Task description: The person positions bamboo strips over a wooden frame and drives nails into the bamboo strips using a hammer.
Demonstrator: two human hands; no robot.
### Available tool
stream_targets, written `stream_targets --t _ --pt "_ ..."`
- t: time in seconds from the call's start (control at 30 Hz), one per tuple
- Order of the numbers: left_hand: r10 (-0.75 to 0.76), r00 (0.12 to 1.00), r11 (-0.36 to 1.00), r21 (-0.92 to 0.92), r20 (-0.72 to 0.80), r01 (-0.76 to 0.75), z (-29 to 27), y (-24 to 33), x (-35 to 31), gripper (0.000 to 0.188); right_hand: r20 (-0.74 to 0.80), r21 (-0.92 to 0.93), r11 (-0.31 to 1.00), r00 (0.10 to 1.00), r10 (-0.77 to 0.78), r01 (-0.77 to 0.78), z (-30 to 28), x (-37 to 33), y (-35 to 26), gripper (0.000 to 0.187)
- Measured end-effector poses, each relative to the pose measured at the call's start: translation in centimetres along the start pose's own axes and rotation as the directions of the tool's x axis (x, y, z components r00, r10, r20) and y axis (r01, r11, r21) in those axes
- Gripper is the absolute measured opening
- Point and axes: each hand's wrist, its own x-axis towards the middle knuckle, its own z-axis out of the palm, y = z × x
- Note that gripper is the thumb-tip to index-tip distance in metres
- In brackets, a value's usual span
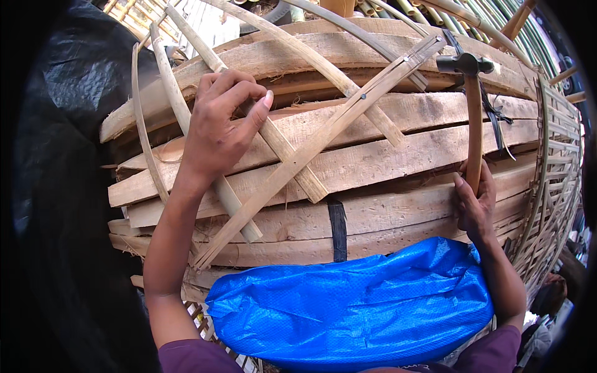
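Observation:
My right hand is wrapped round the lower end of the wooden handle of a hammer, held upright with its dark metal head at the top. On the left, my left hand has its fingers curled over a flat bamboo strip, thumb towards the right. Whether something small is also pinched there, I cannot make out. A long diagonal bamboo strip crosses over that strip and others. Nail heads show on it near its upper right end.
Thick sawn timbers lie stacked beneath the strips, bound by a black band. Blue plastic sheeting bulges in front of me. Black sheeting hangs at left; a woven bamboo panel stands at right. More bamboo poles lie behind.

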Motion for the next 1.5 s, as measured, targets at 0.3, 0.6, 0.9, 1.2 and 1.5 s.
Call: stream_targets --t 0.3,0.6,0.9,1.2,1.5 --pt "-0.08 0.997 0.995 -0.068 -0.013 0.079 0.9 0.5 -0.2 0.014 0.08 0.025 0.998 0.995 -0.057 0.055 -1.1 0.3 1.2 0.02" --pt "-0.086 0.963 0.996 0.013 -0.255 0.093 -1.4 6.4 -5.0 0.026 0.131 -0.034 0.982 0.975 -0.181 0.187 -3.3 1.2 3.1 0.016" --pt "-0.321 0.947 0.919 0.241 -0.006 0.313 -2.0 8.9 -12.9 0.064 -0.054 -0.664 0.73 0.962 -0.267 0.165 -7.8 -1.8 1.0 0.037" --pt "-0.313 0.949 0.918 0.27 0.05 0.289 -0.5 8.9 -11.6 0.06 -0.125 -0.533 0.816 0.933 -0.338 0.224 -13.7 -10.7 0.2 0.04" --pt "-0.03 0.999 0.894 0.449 0.011 0.022 -1.5 3.4 -11.6 0.068 -0.786 -0.249 0.967 0.594 -0.17 -0.052 -22.9 -38.7 8.9 0.017"
